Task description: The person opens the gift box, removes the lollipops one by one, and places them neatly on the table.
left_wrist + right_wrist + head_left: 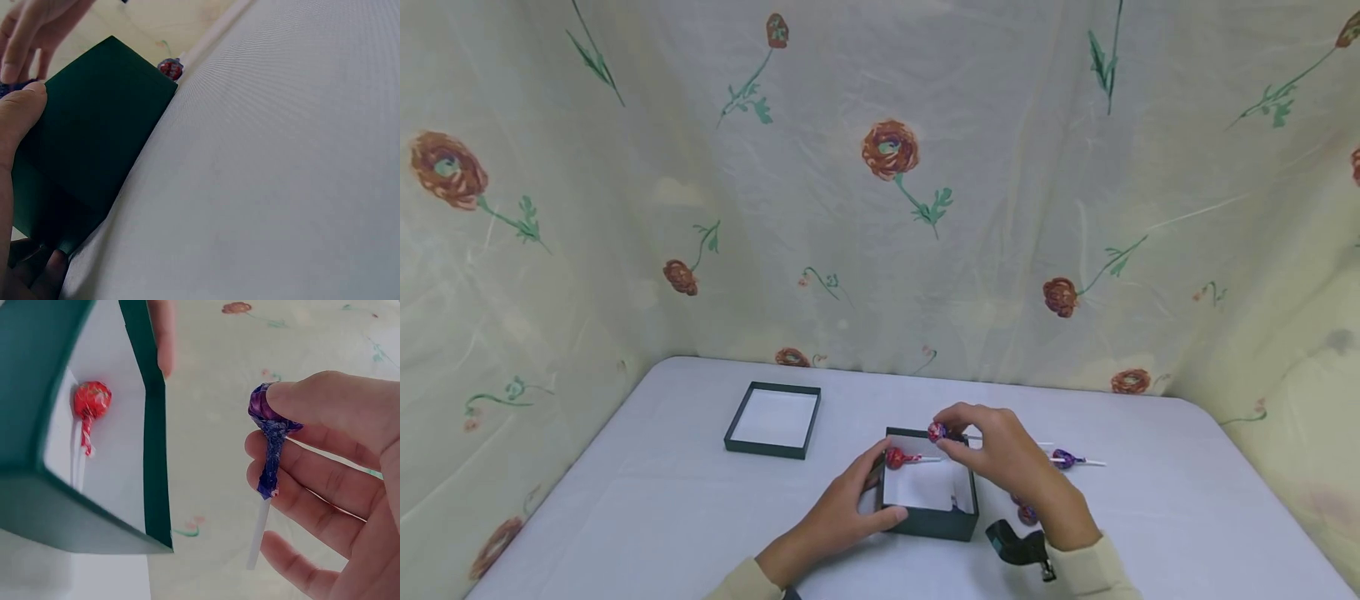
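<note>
A dark green open box point(931, 525) with a white inside stands at the table's front middle. My left hand point(871, 492) grips its left wall, thumb point(22, 110) on the outer side point(94, 150). A red-wrapped lollipop point(895, 457) lies inside the box point(149, 431), its head point(92, 400) near the far left corner. My right hand point(951, 437) pinches a purple-wrapped lollipop point(936, 432) by its head point(267, 412) just above the box's far rim, with the white stick point(257, 534) pointing back along the palm.
The box's lid point(772, 421) lies upside down to the left, further back. Two more purple lollipops lie right of the box, one point(1066, 458) in the open and one point(1027, 513) by my right wrist. A flowered cloth point(887, 167) walls in the table on three sides.
</note>
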`<control>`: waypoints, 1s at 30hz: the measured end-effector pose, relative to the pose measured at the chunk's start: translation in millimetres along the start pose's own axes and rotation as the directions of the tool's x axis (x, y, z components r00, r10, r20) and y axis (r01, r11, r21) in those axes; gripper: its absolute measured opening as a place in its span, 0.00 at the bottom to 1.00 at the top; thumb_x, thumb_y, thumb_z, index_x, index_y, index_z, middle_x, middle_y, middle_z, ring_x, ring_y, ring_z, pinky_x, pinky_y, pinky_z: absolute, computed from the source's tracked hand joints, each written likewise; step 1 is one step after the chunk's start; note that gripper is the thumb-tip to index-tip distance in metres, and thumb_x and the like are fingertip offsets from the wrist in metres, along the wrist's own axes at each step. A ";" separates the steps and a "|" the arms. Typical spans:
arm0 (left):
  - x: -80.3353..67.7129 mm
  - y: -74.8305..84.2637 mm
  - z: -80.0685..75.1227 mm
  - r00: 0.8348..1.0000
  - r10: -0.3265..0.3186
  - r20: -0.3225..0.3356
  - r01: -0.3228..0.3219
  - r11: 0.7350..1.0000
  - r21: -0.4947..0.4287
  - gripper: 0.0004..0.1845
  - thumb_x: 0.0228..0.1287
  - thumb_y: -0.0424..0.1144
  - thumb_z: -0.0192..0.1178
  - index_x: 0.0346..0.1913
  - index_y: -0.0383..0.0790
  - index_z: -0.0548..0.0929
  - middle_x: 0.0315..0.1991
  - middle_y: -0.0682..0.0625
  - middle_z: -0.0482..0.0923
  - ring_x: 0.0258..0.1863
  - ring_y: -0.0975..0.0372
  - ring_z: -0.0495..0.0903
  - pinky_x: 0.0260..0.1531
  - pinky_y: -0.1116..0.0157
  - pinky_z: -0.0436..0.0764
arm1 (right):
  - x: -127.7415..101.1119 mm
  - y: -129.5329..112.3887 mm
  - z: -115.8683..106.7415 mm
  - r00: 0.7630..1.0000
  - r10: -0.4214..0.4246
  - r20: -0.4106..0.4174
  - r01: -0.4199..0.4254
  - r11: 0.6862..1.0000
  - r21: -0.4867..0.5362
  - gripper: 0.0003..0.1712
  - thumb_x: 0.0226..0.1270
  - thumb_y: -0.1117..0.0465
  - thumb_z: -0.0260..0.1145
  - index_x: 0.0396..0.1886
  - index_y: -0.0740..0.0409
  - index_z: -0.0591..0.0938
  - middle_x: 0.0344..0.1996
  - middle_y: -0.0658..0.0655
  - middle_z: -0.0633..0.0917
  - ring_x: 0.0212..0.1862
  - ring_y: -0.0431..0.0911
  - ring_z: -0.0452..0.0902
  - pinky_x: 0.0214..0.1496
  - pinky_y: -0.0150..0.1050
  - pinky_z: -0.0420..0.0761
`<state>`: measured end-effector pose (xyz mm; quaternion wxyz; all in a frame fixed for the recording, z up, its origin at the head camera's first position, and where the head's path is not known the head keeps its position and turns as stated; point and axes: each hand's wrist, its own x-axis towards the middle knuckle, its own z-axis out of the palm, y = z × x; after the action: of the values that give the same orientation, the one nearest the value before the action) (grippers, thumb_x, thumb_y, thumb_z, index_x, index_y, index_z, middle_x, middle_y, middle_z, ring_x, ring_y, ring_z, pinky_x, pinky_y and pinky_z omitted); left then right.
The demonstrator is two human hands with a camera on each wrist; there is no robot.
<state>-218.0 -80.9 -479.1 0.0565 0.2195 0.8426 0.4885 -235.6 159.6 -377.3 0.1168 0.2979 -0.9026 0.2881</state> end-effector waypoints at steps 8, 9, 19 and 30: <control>-1.8 1.5 -0.9 1.000 -0.011 -0.001 0.011 1.000 -0.007 0.46 0.59 0.58 0.64 0.76 0.58 0.52 0.74 0.54 0.54 0.70 0.57 0.61 0.66 0.53 0.66 | -3.5 8.9 -5.5 0.999 0.029 -0.033 -0.030 0.999 -0.030 0.14 0.59 0.60 0.73 0.45 0.51 0.85 0.37 0.44 0.86 0.40 0.38 0.81 0.49 0.46 0.83; -2.0 2.0 -1.0 1.000 -0.012 -0.003 0.012 1.000 -0.008 0.46 0.59 0.58 0.64 0.76 0.58 0.52 0.74 0.54 0.54 0.70 0.57 0.61 0.66 0.53 0.66 | -4.5 9.9 -6.7 0.999 0.035 -0.029 -0.035 0.999 -0.029 0.14 0.59 0.60 0.72 0.45 0.51 0.85 0.37 0.44 0.86 0.40 0.39 0.81 0.47 0.46 0.83; -1.3 1.5 -0.2 1.000 -0.012 -0.006 0.012 1.000 -0.010 0.46 0.59 0.58 0.64 0.76 0.58 0.52 0.74 0.54 0.55 0.69 0.58 0.62 0.66 0.54 0.66 | -20.6 26.0 -24.5 0.996 0.085 -0.038 -0.087 0.993 -0.076 0.13 0.59 0.61 0.72 0.44 0.52 0.85 0.38 0.45 0.86 0.41 0.41 0.81 0.49 0.46 0.83; 0.5 -0.9 1.5 1.000 -0.003 -0.015 0.003 1.000 0.000 0.45 0.59 0.58 0.64 0.76 0.59 0.53 0.74 0.55 0.55 0.70 0.57 0.61 0.65 0.52 0.67 | -44.2 51.3 -42.5 0.986 0.158 -0.050 -0.163 0.980 -0.114 0.14 0.57 0.62 0.73 0.44 0.55 0.85 0.37 0.49 0.86 0.41 0.46 0.82 0.48 0.54 0.82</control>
<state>-218.3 -79.8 -480.5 0.0509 0.2144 0.8435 0.4899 -229.8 239.1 -383.0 0.1287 0.2109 -0.9365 0.2489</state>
